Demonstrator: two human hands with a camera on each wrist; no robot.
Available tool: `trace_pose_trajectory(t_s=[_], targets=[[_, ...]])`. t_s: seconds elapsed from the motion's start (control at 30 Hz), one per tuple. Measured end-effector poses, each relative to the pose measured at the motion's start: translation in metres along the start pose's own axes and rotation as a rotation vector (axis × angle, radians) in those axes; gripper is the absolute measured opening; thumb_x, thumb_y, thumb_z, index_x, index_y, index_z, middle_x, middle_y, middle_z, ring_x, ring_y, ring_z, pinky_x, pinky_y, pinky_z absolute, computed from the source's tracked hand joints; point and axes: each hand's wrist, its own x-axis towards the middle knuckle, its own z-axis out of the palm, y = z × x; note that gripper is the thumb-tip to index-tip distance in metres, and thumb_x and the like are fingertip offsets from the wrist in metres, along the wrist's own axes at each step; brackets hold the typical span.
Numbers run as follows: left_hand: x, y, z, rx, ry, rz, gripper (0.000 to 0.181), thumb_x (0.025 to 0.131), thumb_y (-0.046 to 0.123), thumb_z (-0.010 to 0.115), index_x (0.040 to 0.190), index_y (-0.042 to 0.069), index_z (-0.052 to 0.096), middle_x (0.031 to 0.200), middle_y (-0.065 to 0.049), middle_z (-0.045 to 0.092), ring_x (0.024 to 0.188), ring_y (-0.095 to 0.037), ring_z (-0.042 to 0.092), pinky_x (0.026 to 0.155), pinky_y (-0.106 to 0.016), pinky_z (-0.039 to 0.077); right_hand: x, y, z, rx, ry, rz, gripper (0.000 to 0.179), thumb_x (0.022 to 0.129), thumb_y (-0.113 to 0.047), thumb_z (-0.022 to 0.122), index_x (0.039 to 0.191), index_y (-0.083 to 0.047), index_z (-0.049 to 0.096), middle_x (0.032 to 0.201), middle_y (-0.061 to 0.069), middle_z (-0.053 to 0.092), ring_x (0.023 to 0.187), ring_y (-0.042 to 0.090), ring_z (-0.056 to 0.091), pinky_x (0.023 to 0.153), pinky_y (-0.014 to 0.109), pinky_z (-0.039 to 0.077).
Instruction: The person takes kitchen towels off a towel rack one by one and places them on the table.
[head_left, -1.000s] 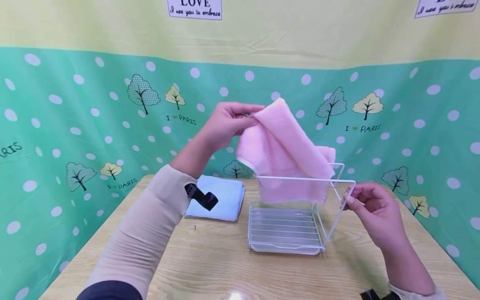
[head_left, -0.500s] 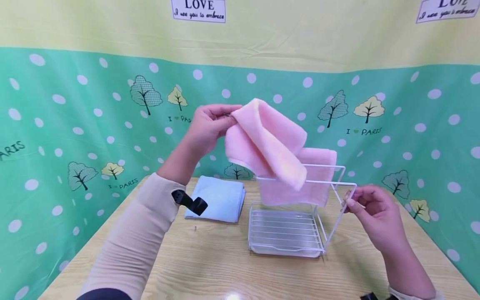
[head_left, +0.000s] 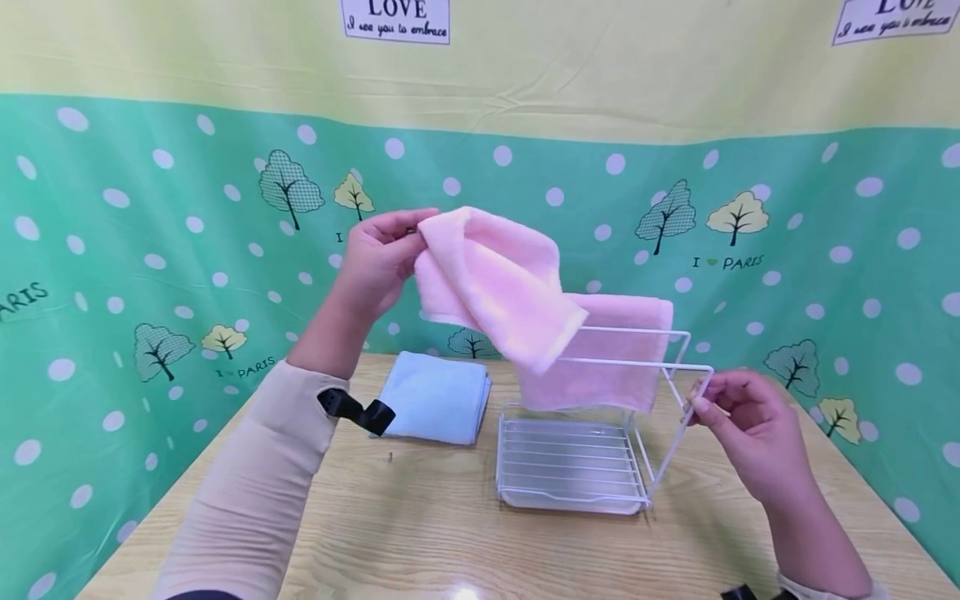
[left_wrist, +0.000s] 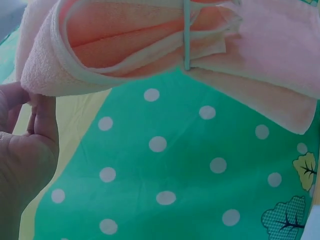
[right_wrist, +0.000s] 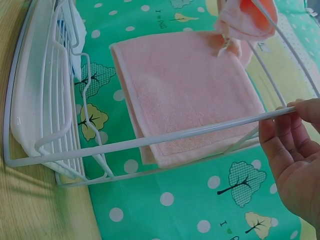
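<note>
My left hand pinches a pink towel by a corner between thumb and fingers, up above the left side of a white wire rack. The raised part is bunched and folded over, and its lower end overlaps the front bar in the head view. More pink towelling hangs flat over the rack's back bar; I cannot tell whether it is the same piece. My right hand grips the sloping side bar at the rack's upper right, thumb on one side and fingertips on the other.
A folded light blue towel lies on the wooden table, left of the rack. The rack's wire bottom shelf sits over a pale tray. A green and yellow printed curtain surrounds the table.
My left hand has moved left with the pink towel, drawing it away from the part over the back bar, which now shows more. The right hand stays on the rack.
</note>
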Motion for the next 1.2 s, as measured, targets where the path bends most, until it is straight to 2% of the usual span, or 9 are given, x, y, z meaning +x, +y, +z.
trace_pose_trajectory(t_s=[0.1, 0.33, 0.57, 0.7, 0.77, 0.83, 0.97, 1.03, 1.2], targets=[[-0.001, 0.000, -0.006, -0.035, 0.019, 0.008, 0.027, 0.088, -0.013, 0.061, 0.095, 0.008, 0.078, 0.091, -0.008, 0.071, 0.081, -0.016, 0.066, 0.071, -0.025, 0.057, 0.000, 0.001, 0.000, 0.001, 0.001, -0.004, 0.022, 0.085, 0.030, 0.048, 0.104, 0.020, 0.048, 0.093, 0.015, 0.062, 0.079, 0.019, 0.064, 0.070, 0.025, 0.057], [-0.003, 0.003, -0.018, -0.038, 0.068, 0.021, 0.032, 0.090, -0.014, 0.058, 0.094, 0.011, 0.079, 0.089, -0.006, 0.071, 0.079, -0.015, 0.066, 0.070, -0.024, 0.057, 0.000, 0.002, -0.001, 0.016, -0.013, -0.013, 0.023, 0.084, 0.031, 0.046, 0.104, 0.020, 0.048, 0.095, 0.016, 0.062, 0.080, 0.020, 0.065, 0.071, 0.025, 0.057], [-0.005, 0.011, -0.033, -0.085, 0.111, 0.058, 0.030, 0.090, -0.016, 0.056, 0.095, 0.004, 0.077, 0.090, -0.009, 0.070, 0.079, -0.017, 0.066, 0.069, -0.026, 0.058, 0.001, 0.003, -0.001, 0.046, -0.023, -0.023, 0.023, 0.084, 0.032, 0.045, 0.104, 0.021, 0.047, 0.095, 0.016, 0.062, 0.080, 0.020, 0.065, 0.071, 0.026, 0.057], [-0.006, 0.015, -0.042, -0.079, 0.151, 0.089, 0.026, 0.089, -0.015, 0.058, 0.097, 0.002, 0.077, 0.092, -0.010, 0.069, 0.082, -0.018, 0.066, 0.074, -0.027, 0.058, 0.000, 0.001, 0.000, -0.018, 0.000, 0.018, 0.021, 0.085, 0.029, 0.047, 0.104, 0.020, 0.047, 0.094, 0.013, 0.063, 0.079, 0.019, 0.064, 0.071, 0.025, 0.057], [-0.006, 0.017, -0.047, -0.075, 0.168, 0.085, 0.022, 0.088, -0.013, 0.061, 0.099, 0.000, 0.076, 0.093, -0.011, 0.069, 0.082, -0.018, 0.067, 0.075, -0.027, 0.057, 0.000, 0.000, 0.001, -0.045, 0.007, 0.037, 0.020, 0.086, 0.028, 0.048, 0.104, 0.020, 0.047, 0.094, 0.012, 0.063, 0.079, 0.018, 0.064, 0.071, 0.025, 0.056], [-0.008, 0.018, -0.052, -0.053, 0.183, 0.073, 0.020, 0.087, -0.011, 0.065, 0.100, 0.000, 0.076, 0.093, -0.011, 0.069, 0.082, -0.018, 0.067, 0.075, -0.028, 0.057, 0.000, -0.001, 0.001, -0.073, 0.012, 0.054, 0.019, 0.086, 0.027, 0.049, 0.104, 0.019, 0.047, 0.094, 0.011, 0.063, 0.079, 0.017, 0.064, 0.070, 0.024, 0.056], [-0.012, 0.018, -0.067, 0.016, 0.194, 0.043, 0.017, 0.085, -0.008, 0.070, 0.099, -0.001, 0.075, 0.089, -0.011, 0.068, 0.078, -0.018, 0.066, 0.070, -0.027, 0.058, 0.000, -0.001, 0.001, -0.063, 0.006, 0.043, 0.019, 0.087, 0.027, 0.049, 0.104, 0.019, 0.047, 0.094, 0.011, 0.063, 0.079, 0.017, 0.064, 0.071, 0.025, 0.056], [-0.014, 0.017, -0.076, 0.078, 0.213, 0.025, 0.018, 0.084, -0.007, 0.071, 0.100, -0.001, 0.075, 0.089, -0.010, 0.067, 0.078, -0.017, 0.066, 0.069, -0.026, 0.058, 0.000, 0.000, 0.001, -0.049, 0.002, 0.031, 0.019, 0.086, 0.027, 0.049, 0.104, 0.020, 0.047, 0.094, 0.012, 0.063, 0.079, 0.017, 0.064, 0.071, 0.025, 0.057], [-0.022, 0.011, -0.096, 0.242, 0.271, -0.048, 0.021, 0.085, 0.001, 0.074, 0.106, 0.001, 0.074, 0.094, -0.007, 0.067, 0.082, -0.016, 0.066, 0.070, -0.025, 0.058, 0.000, -0.001, 0.000, -0.110, 0.027, 0.087, 0.019, 0.087, 0.025, 0.050, 0.105, 0.019, 0.046, 0.095, 0.010, 0.064, 0.079, 0.016, 0.064, 0.071, 0.024, 0.056]])
